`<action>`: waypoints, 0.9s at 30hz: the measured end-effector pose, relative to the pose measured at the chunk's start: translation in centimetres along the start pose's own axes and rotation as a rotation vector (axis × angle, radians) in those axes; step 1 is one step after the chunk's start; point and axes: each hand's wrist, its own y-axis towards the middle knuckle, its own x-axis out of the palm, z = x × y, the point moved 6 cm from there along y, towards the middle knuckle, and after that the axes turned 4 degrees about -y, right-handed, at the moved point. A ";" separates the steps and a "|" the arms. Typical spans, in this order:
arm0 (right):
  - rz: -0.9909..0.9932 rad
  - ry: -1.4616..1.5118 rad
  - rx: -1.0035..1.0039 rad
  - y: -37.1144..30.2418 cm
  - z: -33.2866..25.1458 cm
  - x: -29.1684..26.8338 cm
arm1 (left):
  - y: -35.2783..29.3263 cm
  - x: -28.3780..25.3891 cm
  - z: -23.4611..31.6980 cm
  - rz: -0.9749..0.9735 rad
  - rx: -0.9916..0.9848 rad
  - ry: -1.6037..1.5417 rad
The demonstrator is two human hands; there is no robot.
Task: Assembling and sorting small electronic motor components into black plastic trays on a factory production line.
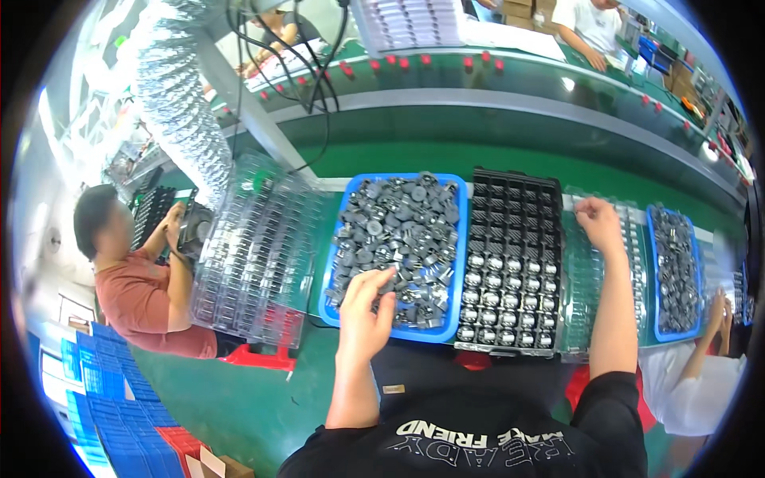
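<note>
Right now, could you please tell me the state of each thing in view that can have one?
Blue bin: heaped with small grey parts.
Black tray: near rows filled, far rows empty.
Left hand: fingers down in the bin's parts.
Right hand: resting on the clear trays.
Second blue bin: full of parts.

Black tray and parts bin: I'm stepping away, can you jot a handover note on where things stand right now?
Left hand: fingers down in the blue bin of loose grey parts, reaching for one; whether it grips one cannot be told.
Right hand: resting on the clear tray just right of the black tray, fingers curled; nothing seen in it.
Done: the near rows of the black tray hold parts.
Left: its far rows are empty.
A second blue bin of parts sits further right, and stacked clear trays to the left.
</note>
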 end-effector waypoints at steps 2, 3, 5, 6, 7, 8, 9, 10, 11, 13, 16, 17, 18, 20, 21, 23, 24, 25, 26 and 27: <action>-0.077 -0.051 0.024 0.1 -1.1 -0.1 | 0.0 0.1 -0.2 0.003 -0.048 -0.106; -0.085 -0.079 0.025 0.4 -1.2 0.1 | -0.1 0.5 -1.1 -0.005 -0.055 -0.157; -0.091 -0.113 0.028 0.6 0.4 0.9 | 0.1 1.3 -2.1 -0.026 -0.200 -0.476; -0.037 0.005 -0.003 1.4 2.0 1.6 | 0.4 2.1 -2.7 -0.040 -0.343 -0.798; 0.003 0.119 -0.030 1.8 3.4 2.4 | 1.2 2.2 -2.3 -0.074 -0.322 -0.850; -0.014 0.095 -0.020 1.8 1.2 1.4 | 1.4 2.1 -2.2 -0.066 -0.275 -0.927; -0.023 0.155 0.061 1.7 0.0 0.5 | 1.7 2.5 -1.6 -0.070 -0.291 -1.075; -0.021 0.241 0.057 1.6 0.4 -0.3 | 2.1 2.9 -0.7 -0.075 -0.309 -1.152; -0.057 0.295 0.123 0.6 -3.7 -1.7 | 1.9 3.3 -0.4 -0.100 -0.310 -1.229; -0.061 0.364 0.056 -1.2 -9.4 -3.7 | 2.2 4.4 0.0 -0.155 -0.280 -1.352; -0.097 0.631 -0.057 -6.4 -15.8 -4.1 | 1.0 6.2 0.6 -0.235 -0.299 -1.470; -0.132 0.685 -0.059 -8.6 -17.6 -3.8 | 0.7 6.8 0.9 -0.264 -0.332 -1.528; -0.173 0.743 -0.066 -10.8 -19.4 -3.2 | 0.1 7.2 1.4 -0.282 -0.364 -1.583; -0.221 0.715 -0.051 -14.6 -21.6 -2.6 | -0.5 8.0 3.0 -0.288 -0.424 -1.590; -0.174 0.763 -0.059 -16.1 -22.4 -2.0 | -0.8 8.3 3.2 -0.267 -0.412 -1.526; -0.063 0.762 -0.186 -17.7 -23.6 -1.1 | -1.1 8.8 3.8 -0.308 -0.355 -1.454; -0.005 0.714 -0.309 -18.0 -24.2 -0.9 | -1.3 9.2 4.0 -0.312 -0.368 -1.457; 0.118 0.591 -0.464 -18.1 -24.9 -0.7 | -1.3 9.2 4.3 -0.300 -0.320 -1.443; 0.167 0.609 -0.488 -18.4 -24.8 -0.1 | -1.3 9.0 4.6 -0.288 -0.271 -1.427; 0.184 0.584 -0.506 -18.4 -25.1 -0.1 | -1.5 8.9 4.6 -0.274 -0.299 -1.433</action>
